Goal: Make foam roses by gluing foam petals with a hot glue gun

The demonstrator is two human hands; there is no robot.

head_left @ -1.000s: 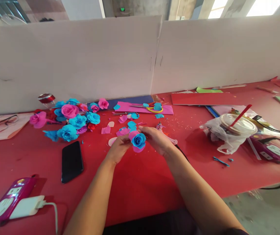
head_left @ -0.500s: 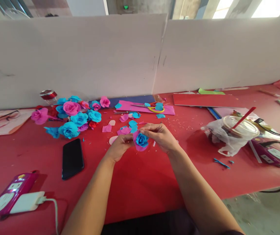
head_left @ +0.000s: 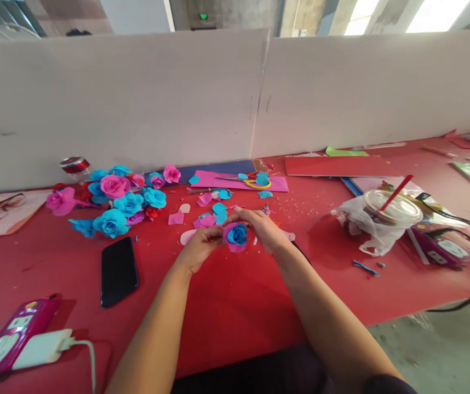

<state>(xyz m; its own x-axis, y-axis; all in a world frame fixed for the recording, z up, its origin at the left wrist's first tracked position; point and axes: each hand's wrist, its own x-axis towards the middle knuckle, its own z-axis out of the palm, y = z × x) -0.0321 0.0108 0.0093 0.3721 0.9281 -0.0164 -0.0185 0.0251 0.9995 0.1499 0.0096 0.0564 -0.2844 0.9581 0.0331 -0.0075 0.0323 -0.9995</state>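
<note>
Near the middle of the red table I see a paper rose with a blue centre and a pink outer petal. My left hand pinches it at its left side. Curved over its top and right side is my right hand, its fingers wrapped behind the rose; the tips are hidden. Just beyond my hands lie loose pink petals and blue petals. Yellow-handled scissors rest on a pink paper strip farther back.
A bunch of paper flowers lies back left, with a black phone in front. Power strips sit at both sides. A lidded cup with a red straw stands right in a plastic bag. A white partition closes the back.
My right hand has shifted from pinching the petal's upper right edge to reaching over and behind the rose. My left hand keeps its hold. The view has turned slightly.
</note>
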